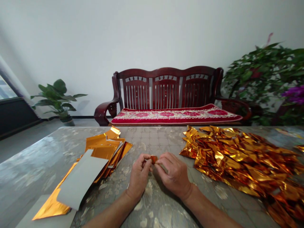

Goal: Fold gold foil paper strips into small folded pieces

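Observation:
Between both hands, over the middle of the table (pixel 152 139), is a small folded piece of gold foil paper (pixel 154 159). My left hand (pixel 140 172) pinches its left end with thumb and fingers. The right end is pinched by my right hand (pixel 174 172), whose fingers are curled. To the left lies a loose stack of gold foil paper sheets (pixel 104 152), some turned grey side up, such as a grey-backed sheet (pixel 82 179) on top. Right of my hands spreads a big heap of folded gold foil pieces (pixel 237 161).
Past the table's far edge stands a dark red wooden bench (pixel 166 91) with a red and white patterned cushion (pixel 175 114). A potted plant (pixel 60 98) is on the floor at left. Leafy plants (pixel 263 72) with purple flowers (pixel 295 94) stand at right.

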Demonstrator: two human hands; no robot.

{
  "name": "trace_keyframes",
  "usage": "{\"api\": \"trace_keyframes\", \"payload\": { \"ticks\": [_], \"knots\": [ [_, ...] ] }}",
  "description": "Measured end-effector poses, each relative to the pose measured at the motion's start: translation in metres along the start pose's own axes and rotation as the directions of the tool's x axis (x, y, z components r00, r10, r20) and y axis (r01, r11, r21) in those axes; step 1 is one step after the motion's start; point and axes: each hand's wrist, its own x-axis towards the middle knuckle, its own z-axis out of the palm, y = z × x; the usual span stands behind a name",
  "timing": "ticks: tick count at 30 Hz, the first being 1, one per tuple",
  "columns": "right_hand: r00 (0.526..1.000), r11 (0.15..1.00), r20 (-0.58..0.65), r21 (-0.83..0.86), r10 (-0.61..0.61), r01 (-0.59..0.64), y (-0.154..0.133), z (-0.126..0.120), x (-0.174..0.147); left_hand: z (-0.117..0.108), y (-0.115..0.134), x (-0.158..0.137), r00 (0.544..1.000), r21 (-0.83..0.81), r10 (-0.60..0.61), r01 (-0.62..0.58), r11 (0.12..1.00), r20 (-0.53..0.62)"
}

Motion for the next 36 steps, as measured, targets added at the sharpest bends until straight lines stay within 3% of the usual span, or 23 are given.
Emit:
{"api": "trace_keyframes", "payload": {
  "ticks": [4, 10, 14, 17, 21, 27, 31, 36],
  "knots": [
    [0.992, 0.973, 0.015, 0.196, 0.122, -0.122, 0.001, 0.001, 0.0, -0.005, -0.001, 0.005, 0.994, 0.037, 0.079, -0.082, 0.996, 0.079],
    [0.989, 0.96, 0.026, 0.237, 0.145, -0.147, 0.001, 0.002, 0.003, -0.008, -0.004, 0.006, 0.973, 0.094, 0.132, -0.151, 0.984, 0.189],
    [0.987, 0.951, 0.012, 0.263, 0.162, -0.16, 0.0, 0.004, 0.004, -0.005, -0.006, 0.004, 0.983, 0.118, 0.137, -0.151, 0.982, 0.119],
    [0.969, 0.927, -0.034, 0.301, 0.243, -0.222, 0.001, 0.007, 0.003, -0.003, -0.007, 0.001, 0.984, 0.16, 0.175, -0.18, 0.971, 0.043],
    [0.939, 0.871, -0.047, 0.391, 0.34, -0.296, 0.001, 0.014, 0.0, -0.004, -0.006, -0.001, 0.949, 0.242, 0.309, -0.314, 0.918, 0.058],
    [0.911, 0.801, -0.031, 0.488, 0.412, -0.346, 0.001, 0.02, -0.004, -0.005, -0.004, 0.001, 0.937, 0.327, 0.347, -0.339, 0.882, 0.038],
    [0.931, 0.826, -0.017, 0.467, 0.365, -0.315, 0.001, 0.017, -0.003, -0.007, -0.004, 0.001, 0.918, 0.399, 0.392, -0.38, 0.835, 0.054],
    [0.999, 0.986, -0.022, 0.161, 0.049, -0.045, 0.002, 0.002, 0.004, -0.013, 0.004, -0.001, 0.845, 0.575, 0.516, -0.495, 0.652, 0.142]
  ]
}}
